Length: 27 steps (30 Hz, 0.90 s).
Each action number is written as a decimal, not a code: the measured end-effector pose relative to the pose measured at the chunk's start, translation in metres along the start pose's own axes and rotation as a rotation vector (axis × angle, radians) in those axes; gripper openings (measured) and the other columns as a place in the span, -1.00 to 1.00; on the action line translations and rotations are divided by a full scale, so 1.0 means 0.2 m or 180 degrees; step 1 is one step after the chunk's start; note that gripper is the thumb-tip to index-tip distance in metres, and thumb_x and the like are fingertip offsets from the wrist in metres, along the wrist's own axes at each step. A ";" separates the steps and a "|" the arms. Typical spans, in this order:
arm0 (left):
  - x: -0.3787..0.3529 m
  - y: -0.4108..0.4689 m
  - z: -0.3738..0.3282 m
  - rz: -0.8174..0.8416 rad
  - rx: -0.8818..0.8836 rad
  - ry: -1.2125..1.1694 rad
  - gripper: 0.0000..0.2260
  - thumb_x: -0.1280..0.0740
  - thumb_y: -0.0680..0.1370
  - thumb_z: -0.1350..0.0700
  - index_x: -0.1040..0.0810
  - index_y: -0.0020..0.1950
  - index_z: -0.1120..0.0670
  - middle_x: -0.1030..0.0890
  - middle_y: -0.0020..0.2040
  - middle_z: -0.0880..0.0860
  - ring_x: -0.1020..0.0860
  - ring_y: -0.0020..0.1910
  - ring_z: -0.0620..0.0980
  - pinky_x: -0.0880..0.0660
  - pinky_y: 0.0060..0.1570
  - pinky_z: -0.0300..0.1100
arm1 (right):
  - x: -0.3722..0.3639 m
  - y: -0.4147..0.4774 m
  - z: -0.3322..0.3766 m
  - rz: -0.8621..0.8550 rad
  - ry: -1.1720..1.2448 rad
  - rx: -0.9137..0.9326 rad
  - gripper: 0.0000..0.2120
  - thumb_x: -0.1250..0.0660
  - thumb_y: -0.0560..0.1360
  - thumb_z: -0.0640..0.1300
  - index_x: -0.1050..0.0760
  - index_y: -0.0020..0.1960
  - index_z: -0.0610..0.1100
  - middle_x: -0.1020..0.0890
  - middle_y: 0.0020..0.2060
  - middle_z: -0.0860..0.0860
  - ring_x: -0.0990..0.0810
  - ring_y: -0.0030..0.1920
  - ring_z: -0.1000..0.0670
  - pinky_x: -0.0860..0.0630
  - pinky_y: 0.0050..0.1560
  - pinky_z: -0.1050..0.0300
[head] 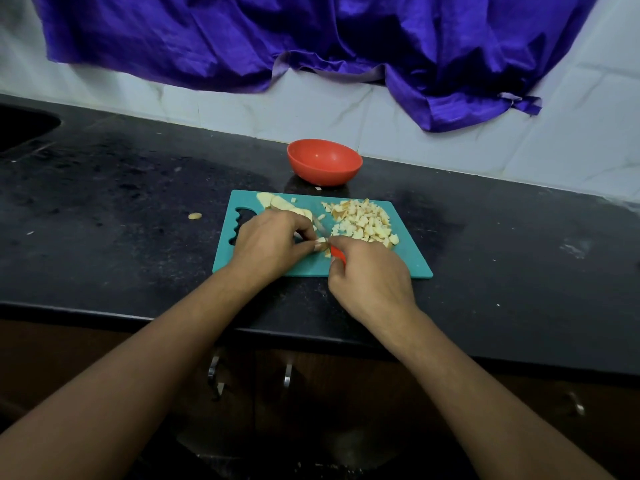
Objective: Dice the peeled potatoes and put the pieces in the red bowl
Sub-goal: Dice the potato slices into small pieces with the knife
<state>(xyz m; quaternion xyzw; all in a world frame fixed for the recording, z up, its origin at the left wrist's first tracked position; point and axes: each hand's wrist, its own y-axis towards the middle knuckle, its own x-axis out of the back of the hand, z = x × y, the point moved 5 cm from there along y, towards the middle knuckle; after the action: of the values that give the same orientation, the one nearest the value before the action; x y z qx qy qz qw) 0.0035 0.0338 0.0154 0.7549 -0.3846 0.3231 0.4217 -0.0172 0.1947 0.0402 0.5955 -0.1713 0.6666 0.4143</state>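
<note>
A teal cutting board point(408, 263) lies on the black counter. A pile of diced potato point(362, 220) covers its right part, and uncut potato slices point(277, 202) lie at its far left corner. My left hand point(268, 242) pinches a small potato piece point(320, 244) at the board's middle. My right hand point(369, 282) grips a red-handled knife point(337, 253), its blade reaching up beside the piece. The red bowl point(323, 162) stands just behind the board; I see nothing inside it.
A stray potato bit point(195, 215) lies on the counter left of the board. A sink edge point(31, 128) shows at far left. Purple cloth point(311, 39) hangs over the tiled wall. Cabinet handles point(287, 375) sit below the counter's front edge.
</note>
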 end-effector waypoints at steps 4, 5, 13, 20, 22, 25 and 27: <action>0.00 0.00 0.00 -0.0001 -0.0055 0.0059 -0.88 -0.51 0.49 -0.16 -0.71 -0.06 -0.16 -0.51 -0.26 -0.26 -0.58 -0.11 -0.14 -0.50 -0.20 -0.15 | 0.00 0.03 0.04 0.0044 -0.0148 0.0015 -0.66 -0.20 0.64 -0.04 -0.50 0.40 0.06 -0.66 0.00 0.01 -0.54 -0.08 -0.03 -0.35 -0.18 0.09; 0.00 0.00 0.00 -0.0008 -0.0066 0.0062 -0.88 -0.51 0.49 -0.15 -0.71 -0.06 -0.16 -0.54 -0.24 -0.25 -0.59 -0.10 -0.14 -0.53 -0.17 -0.12 | 0.00 0.03 0.04 0.0058 -0.0143 0.0002 -0.66 -0.21 0.64 -0.04 -0.50 0.39 0.06 -0.66 0.00 0.00 -0.57 -0.04 -0.04 -0.36 -0.17 0.08; 0.00 0.00 0.00 -0.0037 0.0022 0.0056 -0.88 -0.52 0.48 -0.16 -0.72 -0.06 -0.16 -0.65 -0.18 -0.23 -0.61 -0.11 -0.16 -0.54 -0.16 -0.14 | -0.06 -0.02 0.02 0.0187 -0.0582 0.0349 -0.53 -0.18 0.65 -0.05 -0.32 0.55 0.08 -0.47 -0.21 0.05 -0.46 -0.18 -0.01 -0.35 -0.23 0.05; 0.00 -0.01 0.00 -0.0061 0.0118 0.0075 -0.84 -0.52 0.47 -0.20 -0.73 -0.05 -0.16 -0.60 -0.25 -0.23 -0.58 -0.13 -0.16 -0.51 -0.19 -0.16 | -0.04 0.03 -0.16 0.0376 0.0771 -0.0246 -0.65 -0.28 0.64 -0.04 -0.53 0.40 0.17 -0.55 -0.31 0.16 -0.44 -0.40 0.10 -0.34 -0.37 0.16; 0.00 -0.01 0.00 -0.0060 0.0121 0.0069 -0.84 -0.52 0.47 -0.20 -0.73 -0.05 -0.16 -0.58 -0.24 -0.23 -0.59 -0.11 -0.15 -0.53 -0.18 -0.15 | -0.02 0.05 -0.21 0.0286 0.1233 -0.0497 -0.68 -0.32 0.63 -0.06 -0.59 0.35 0.14 -0.52 -0.46 0.18 -0.40 -0.49 0.12 -0.34 -0.42 0.17; 0.00 -0.01 0.00 -0.0057 0.0153 0.0075 -0.84 -0.51 0.47 -0.21 -0.73 -0.06 -0.16 -0.60 -0.23 -0.22 -0.58 -0.11 -0.14 -0.49 -0.20 -0.16 | 0.01 0.06 -0.13 0.0185 0.0891 -0.0316 -0.67 -0.31 0.61 -0.05 -0.58 0.35 0.17 -0.70 -0.15 0.13 -0.57 -0.29 0.08 -0.53 -0.24 0.11; 0.00 -0.01 0.00 -0.0073 0.0142 0.0102 -0.83 -0.51 0.47 -0.21 -0.73 -0.04 -0.17 -0.64 -0.20 -0.19 -0.57 -0.11 -0.14 -0.49 -0.20 -0.15 | 0.01 0.06 -0.07 0.0208 0.0518 -0.0248 -0.64 -0.28 0.62 -0.03 -0.54 0.38 0.20 -0.69 -0.05 0.10 -0.56 -0.25 0.09 -0.48 -0.27 0.11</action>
<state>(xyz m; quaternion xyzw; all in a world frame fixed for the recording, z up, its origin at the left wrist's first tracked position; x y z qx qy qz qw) 0.0054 0.0348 0.0153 0.7633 -0.3618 0.3388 0.4145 -0.0361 0.1986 0.0427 0.5169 -0.1823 0.7187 0.4278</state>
